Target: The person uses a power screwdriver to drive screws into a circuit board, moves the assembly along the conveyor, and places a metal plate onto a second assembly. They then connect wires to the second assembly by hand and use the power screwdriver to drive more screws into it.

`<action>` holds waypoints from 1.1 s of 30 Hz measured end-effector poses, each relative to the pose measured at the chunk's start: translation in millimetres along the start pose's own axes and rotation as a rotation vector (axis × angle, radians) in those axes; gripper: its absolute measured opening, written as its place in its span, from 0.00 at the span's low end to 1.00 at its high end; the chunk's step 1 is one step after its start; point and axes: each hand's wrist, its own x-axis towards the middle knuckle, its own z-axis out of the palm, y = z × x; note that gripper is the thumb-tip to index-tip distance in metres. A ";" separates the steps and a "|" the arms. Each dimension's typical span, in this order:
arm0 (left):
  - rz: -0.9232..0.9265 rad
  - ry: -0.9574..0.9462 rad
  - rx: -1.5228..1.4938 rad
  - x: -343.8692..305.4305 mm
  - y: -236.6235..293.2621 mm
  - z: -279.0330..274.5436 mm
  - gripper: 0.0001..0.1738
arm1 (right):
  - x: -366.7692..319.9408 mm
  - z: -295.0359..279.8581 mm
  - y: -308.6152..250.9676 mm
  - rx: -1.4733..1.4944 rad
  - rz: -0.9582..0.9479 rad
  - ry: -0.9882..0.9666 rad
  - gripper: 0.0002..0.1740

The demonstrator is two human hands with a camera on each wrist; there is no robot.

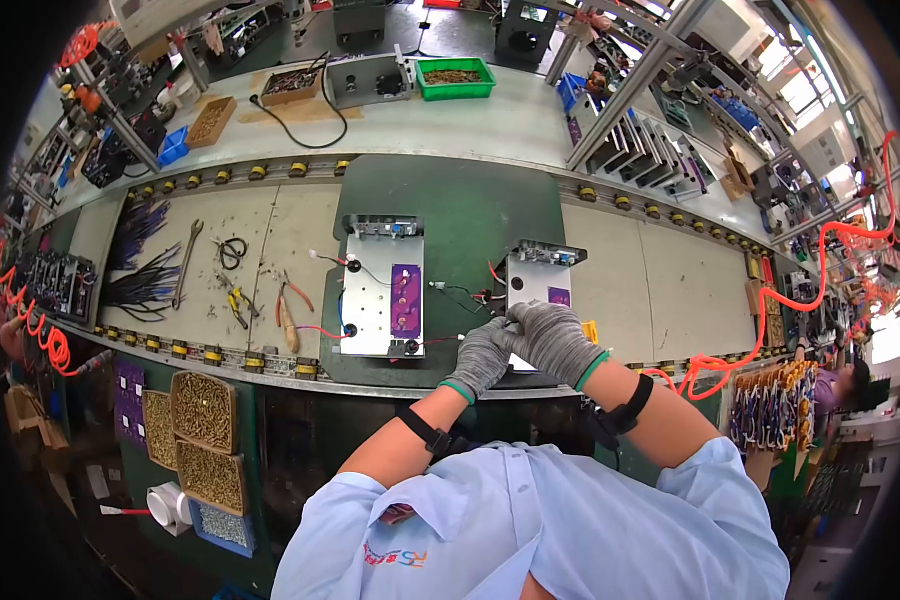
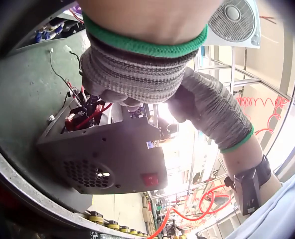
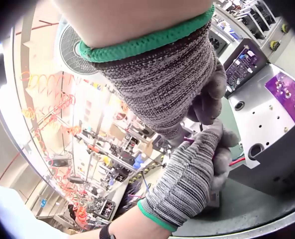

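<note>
Both hands wear grey striped knit gloves with green cuffs and meet at the near left corner of an open metal chassis [image 1: 526,272]. My left hand [image 1: 482,358] curls its fingers round red and green wires [image 3: 237,161] that come out of the chassis side. Against it, my right hand [image 1: 558,342] pinches a thin dark wire [image 3: 201,127]; the fingertips and wire ends are mostly hidden. The chassis carries a purple circuit board [image 3: 288,94], and its end panel shows a red switch [image 2: 150,179]. To the left lies a second chassis [image 1: 370,315] with its own purple board [image 1: 406,300].
Both chassis rest on a green board [image 1: 450,190] over a roller conveyor. At left lie pliers [image 1: 236,305], a wrench [image 1: 187,262], scissors [image 1: 232,252] and dark cables [image 1: 145,280]. Screw trays [image 1: 206,410] stand lower left, a green bin [image 1: 456,92] behind.
</note>
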 end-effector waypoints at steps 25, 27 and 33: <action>0.195 -0.080 0.448 -32.2 26.0 -27.3 0.15 | -0.9 40.6 43.3 0.874 0.121 -0.119 0.15; 0.206 -0.077 0.444 -32.5 29.7 -29.5 0.15 | 1.4 37.5 47.1 1.195 0.318 -0.272 0.13; 0.097 -0.127 0.159 -31.5 38.7 -43.9 0.16 | 1.0 51.7 57.9 0.946 0.012 -0.101 0.10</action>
